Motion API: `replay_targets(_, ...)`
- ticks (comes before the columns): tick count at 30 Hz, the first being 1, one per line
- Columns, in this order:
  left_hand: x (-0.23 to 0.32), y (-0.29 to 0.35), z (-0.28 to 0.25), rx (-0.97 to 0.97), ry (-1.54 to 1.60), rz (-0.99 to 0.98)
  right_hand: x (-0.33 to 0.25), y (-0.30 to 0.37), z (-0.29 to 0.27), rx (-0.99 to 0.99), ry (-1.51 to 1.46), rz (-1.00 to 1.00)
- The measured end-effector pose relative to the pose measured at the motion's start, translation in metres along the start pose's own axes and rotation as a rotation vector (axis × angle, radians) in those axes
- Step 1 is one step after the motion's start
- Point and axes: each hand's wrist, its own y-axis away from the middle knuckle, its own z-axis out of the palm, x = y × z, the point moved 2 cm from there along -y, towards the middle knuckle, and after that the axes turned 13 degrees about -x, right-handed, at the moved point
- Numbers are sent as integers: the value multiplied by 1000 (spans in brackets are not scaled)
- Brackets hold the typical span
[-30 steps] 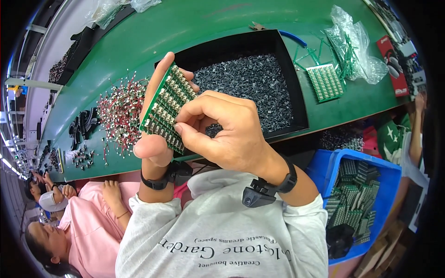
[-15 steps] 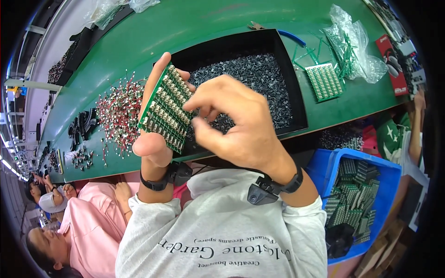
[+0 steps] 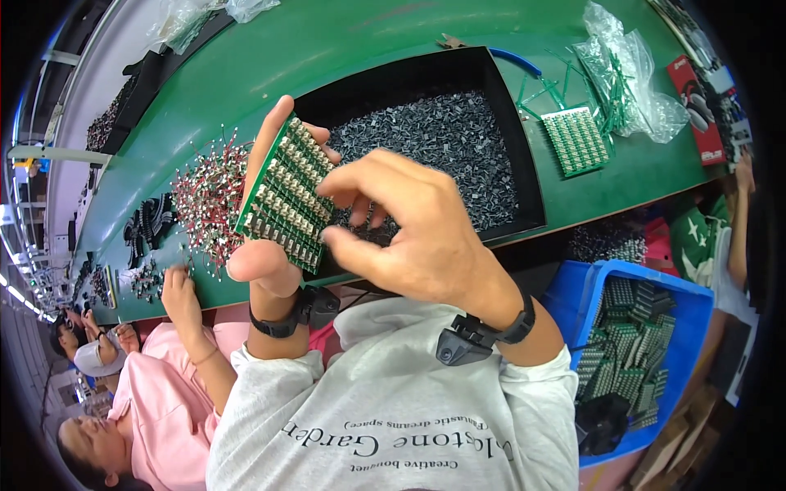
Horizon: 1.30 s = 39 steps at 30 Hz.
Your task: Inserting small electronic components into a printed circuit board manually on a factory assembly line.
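L hand grips the green board, tilted up, rows of small pale parts showing! L hand, board, held above the bench, btwn red-wired pile & black tray w/ dark bits. R hand at board's R edge, thumb & index apart; can't tell if touching.

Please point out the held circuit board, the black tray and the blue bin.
Held circuit board (image 3: 288, 195), head view: middle of its face.
Black tray (image 3: 442, 77), head view: its far wall.
Blue bin (image 3: 693, 327), head view: its right wall.
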Motion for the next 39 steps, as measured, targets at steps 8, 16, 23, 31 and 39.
replay_targets(8,0,-4,7,64,-18,76,1,7,20,113,35,-56)
replay_targets(16,3,0,7,86,-9,37,-2,7,10,49,-145,-8)
replay_targets(23,0,0,4,25,30,58,-3,6,-3,58,-99,-63)
replay_targets(31,-4,3,-2,-42,86,52,-8,2,-8,152,157,-255)
replay_targets(39,5,5,5,-34,-22,-30,-27,-11,15,195,-21,-341)
